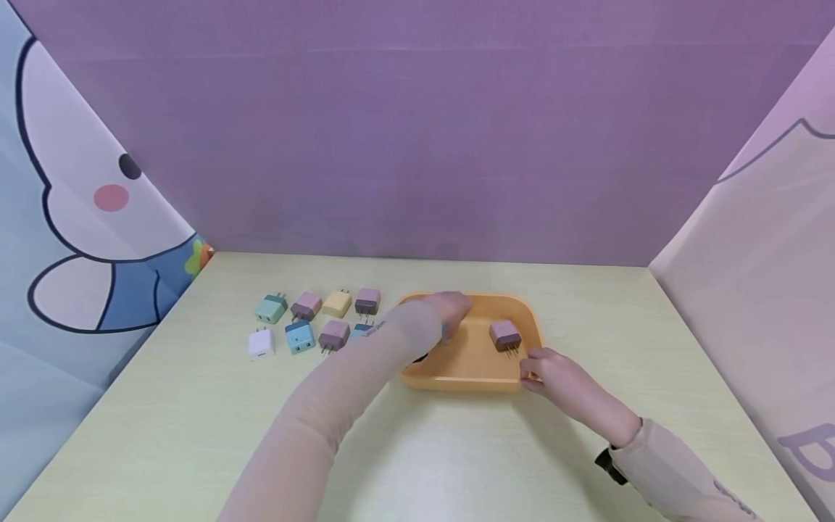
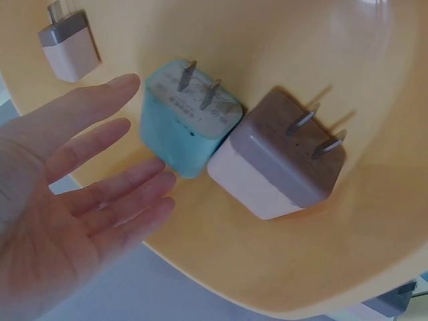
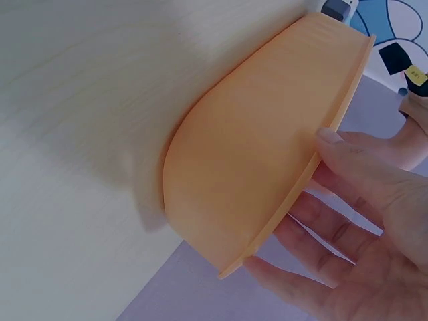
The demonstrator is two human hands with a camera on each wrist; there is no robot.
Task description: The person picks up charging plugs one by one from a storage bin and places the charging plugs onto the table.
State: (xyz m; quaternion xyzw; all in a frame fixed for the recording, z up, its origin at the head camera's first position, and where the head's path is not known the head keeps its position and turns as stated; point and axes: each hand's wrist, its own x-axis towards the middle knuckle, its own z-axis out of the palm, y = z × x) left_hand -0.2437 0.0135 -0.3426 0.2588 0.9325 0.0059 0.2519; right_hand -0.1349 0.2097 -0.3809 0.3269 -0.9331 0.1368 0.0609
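Observation:
In the left wrist view, my left hand (image 2: 87, 200) has its fingers loosely extended, fingertips right at a teal plug charger (image 2: 179, 147) in the orange tray (image 1: 466, 384). Against that charger lies a pink and brown plug charger (image 2: 267, 160), prongs up. Another pink and brown charger (image 1: 505, 336) lies in the tray's right half. Seen from the head, the left hand is over the tray's left side, and its arm hides much of what is beneath. My right hand (image 3: 361, 200) grips the rim at the tray's near right corner, thumb outside and fingers across the edge.
Left of the tray, several plug chargers lie in two rough rows, among them a green one (image 1: 270, 309), a yellow one (image 1: 337, 304), a white one (image 1: 261, 344) and a blue one (image 1: 300, 337). A purple backdrop (image 1: 417, 159) rises behind the table.

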